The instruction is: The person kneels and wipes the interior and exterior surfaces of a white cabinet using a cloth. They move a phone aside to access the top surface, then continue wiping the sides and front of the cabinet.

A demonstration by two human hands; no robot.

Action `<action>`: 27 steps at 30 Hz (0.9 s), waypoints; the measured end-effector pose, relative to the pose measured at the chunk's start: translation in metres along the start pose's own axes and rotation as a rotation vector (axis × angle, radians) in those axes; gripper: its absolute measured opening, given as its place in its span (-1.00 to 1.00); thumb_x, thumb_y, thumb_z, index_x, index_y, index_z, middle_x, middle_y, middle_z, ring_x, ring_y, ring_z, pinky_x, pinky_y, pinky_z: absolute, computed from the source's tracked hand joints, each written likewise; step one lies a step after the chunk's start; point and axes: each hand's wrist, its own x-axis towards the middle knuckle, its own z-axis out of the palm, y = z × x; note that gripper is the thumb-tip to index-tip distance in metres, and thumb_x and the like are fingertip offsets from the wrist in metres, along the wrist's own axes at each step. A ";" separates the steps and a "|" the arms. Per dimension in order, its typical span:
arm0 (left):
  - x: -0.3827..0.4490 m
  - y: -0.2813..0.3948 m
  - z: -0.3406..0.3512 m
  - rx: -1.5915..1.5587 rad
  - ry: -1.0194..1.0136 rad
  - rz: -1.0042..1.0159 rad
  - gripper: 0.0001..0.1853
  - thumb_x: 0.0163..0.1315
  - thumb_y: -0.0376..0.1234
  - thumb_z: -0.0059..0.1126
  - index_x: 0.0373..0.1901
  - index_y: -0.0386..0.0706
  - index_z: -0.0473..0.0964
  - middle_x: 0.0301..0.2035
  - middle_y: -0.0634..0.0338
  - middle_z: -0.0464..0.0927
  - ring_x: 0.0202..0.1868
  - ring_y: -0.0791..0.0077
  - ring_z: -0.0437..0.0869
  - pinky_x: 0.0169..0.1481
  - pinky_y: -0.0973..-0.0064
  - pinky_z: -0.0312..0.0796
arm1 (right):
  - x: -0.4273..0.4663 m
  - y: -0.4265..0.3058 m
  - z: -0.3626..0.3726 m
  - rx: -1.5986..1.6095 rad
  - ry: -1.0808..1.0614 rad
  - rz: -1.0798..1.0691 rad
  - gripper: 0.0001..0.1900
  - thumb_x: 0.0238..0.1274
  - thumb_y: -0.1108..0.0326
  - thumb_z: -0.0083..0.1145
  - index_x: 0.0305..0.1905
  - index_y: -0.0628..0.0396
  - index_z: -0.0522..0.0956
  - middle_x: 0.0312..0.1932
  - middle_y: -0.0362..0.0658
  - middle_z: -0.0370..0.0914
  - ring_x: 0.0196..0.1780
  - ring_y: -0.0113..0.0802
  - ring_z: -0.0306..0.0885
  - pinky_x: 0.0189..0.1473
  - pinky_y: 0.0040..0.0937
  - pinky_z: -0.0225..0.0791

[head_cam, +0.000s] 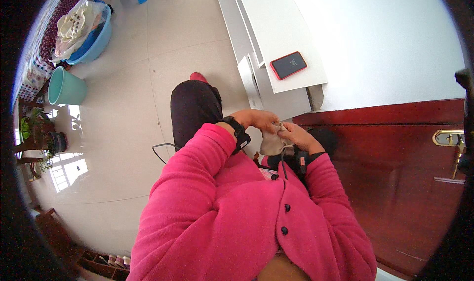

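Note:
Both hands meet above my lap, just past the edge of the white cabinet. My left hand (258, 119) pinches the top of a small beige cloth piece (269, 144), which hangs below the fingers; it looks like a shoe or pouch, but I cannot tell which. My right hand (300, 135) grips the same beige piece from the other side, fingertips close to those of the left. A light cord or lace shows at its lower right. Black bands with small devices are strapped on both wrists.
A phone in a red case (288, 65) lies on the white cabinet (274, 25). At right stands a dark red door (385, 177) with a metal handle. A green bucket (70, 88), a blue basin (102, 40) holding bags, and potted plants (37, 123) are on the left.

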 end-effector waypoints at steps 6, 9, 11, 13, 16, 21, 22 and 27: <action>-0.009 0.011 -0.014 -0.256 0.150 0.060 -0.54 0.23 -0.08 0.22 -0.09 -0.30 0.51 -0.32 0.16 0.58 -0.24 0.37 0.55 -0.12 0.34 0.45 | -0.008 -0.018 -0.007 0.283 0.047 -0.079 -0.65 0.33 0.28 0.08 0.11 0.24 0.49 -0.10 -0.26 0.55 -0.10 -0.52 0.48 -0.03 -0.48 0.39; -0.013 0.011 -0.018 -0.239 0.087 0.051 -0.49 0.22 -0.02 0.23 -0.04 -0.28 0.51 -0.25 0.15 0.58 -0.20 0.38 0.57 -0.09 0.35 0.46 | -0.001 -0.021 -0.006 0.276 0.053 -0.092 -0.64 0.35 0.29 0.07 0.14 0.26 0.47 -0.06 -0.24 0.54 -0.04 -0.50 0.49 0.02 -0.48 0.38; -0.015 0.009 -0.019 -0.135 0.239 0.053 -0.44 0.20 0.01 0.24 0.00 -0.27 0.51 -0.20 0.13 0.59 -0.16 0.38 0.58 -0.07 0.34 0.46 | 0.005 -0.022 -0.002 0.279 0.098 -0.110 -0.63 0.36 0.31 0.07 0.17 0.26 0.45 -0.03 -0.22 0.54 0.00 -0.49 0.49 0.06 -0.48 0.38; -0.016 0.008 -0.021 -0.105 0.375 0.058 -0.40 0.19 0.04 0.24 0.04 -0.27 0.50 -0.15 0.12 0.60 -0.12 0.38 0.59 -0.04 0.35 0.46 | 0.010 -0.025 0.001 0.330 0.192 -0.137 -0.61 0.36 0.32 0.07 0.20 0.25 0.42 -0.01 -0.20 0.54 0.03 -0.48 0.49 0.10 -0.47 0.38; -0.021 0.011 -0.025 -0.280 0.512 0.105 -0.35 0.19 0.07 0.22 0.11 -0.26 0.46 -0.08 0.10 0.59 -0.06 0.35 0.60 0.03 0.35 0.46 | 0.014 -0.035 0.004 0.561 0.272 -0.300 -0.60 0.40 0.30 0.04 0.24 0.22 0.39 0.06 -0.18 0.52 0.06 -0.43 0.51 0.12 -0.42 0.39; -0.040 0.024 -0.031 -0.675 0.526 0.183 -0.27 0.24 0.09 0.18 0.26 -0.23 0.33 0.07 0.11 0.53 0.05 0.31 0.58 0.18 0.30 0.43 | 0.016 -0.066 0.000 0.815 0.339 -0.392 -0.60 0.47 0.27 -0.04 0.31 0.12 0.32 0.15 -0.13 0.48 0.14 -0.30 0.52 0.16 -0.32 0.43; -0.044 0.027 -0.032 -0.687 0.483 0.218 -0.24 0.25 0.10 0.17 0.32 -0.22 0.27 0.13 0.10 0.49 0.09 0.33 0.57 0.20 0.27 0.43 | 0.016 -0.071 0.002 0.850 0.310 -0.398 -0.59 0.47 0.27 -0.03 0.31 0.12 0.32 0.15 -0.13 0.48 0.15 -0.29 0.52 0.16 -0.31 0.43; -0.060 0.038 -0.035 -0.794 0.482 0.319 -0.28 0.31 0.05 0.13 0.34 -0.22 0.26 0.12 0.11 0.51 0.11 0.33 0.57 0.20 0.32 0.44 | 0.033 -0.091 0.016 0.842 0.337 -0.361 -0.58 0.43 0.19 0.02 0.28 0.08 0.35 0.13 -0.15 0.50 0.14 -0.28 0.53 0.11 -0.23 0.48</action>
